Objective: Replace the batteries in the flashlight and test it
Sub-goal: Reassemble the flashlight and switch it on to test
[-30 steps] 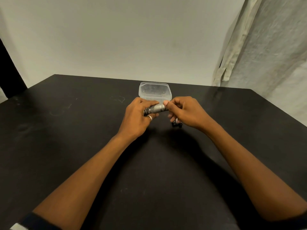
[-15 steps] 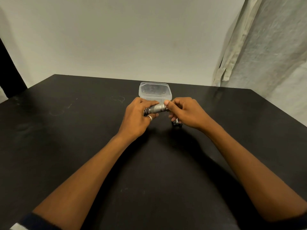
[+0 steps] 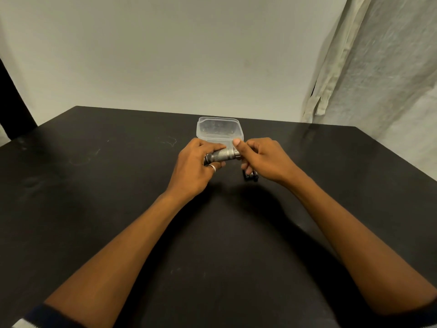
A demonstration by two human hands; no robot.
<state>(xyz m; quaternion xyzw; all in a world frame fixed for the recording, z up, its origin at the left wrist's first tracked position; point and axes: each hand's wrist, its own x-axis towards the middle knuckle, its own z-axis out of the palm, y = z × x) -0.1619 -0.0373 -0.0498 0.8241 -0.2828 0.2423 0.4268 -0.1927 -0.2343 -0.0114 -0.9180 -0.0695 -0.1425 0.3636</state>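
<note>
While the left hand (image 3: 194,165) grips it, the flashlight (image 3: 223,155) apparently meets the right hand (image 3: 262,159).

Dim, flat indoor light falls from above on a matte black tabletop (image 3: 94,209), leaving a soft, blurred shadow on it under the left hand (image 3: 191,166) and right hand (image 3: 264,159). A knurled silver metal flashlight (image 3: 223,155) catches a pale highlight along its barrel. A faint sheen lies on the tabletop's far right side, below a cream fabric curtain (image 3: 378,79). The plain pale wall (image 3: 165,55) carries a greenish-grey cast. The wide lens bows the tabletop's edges; detail is slightly soft throughout.
</note>
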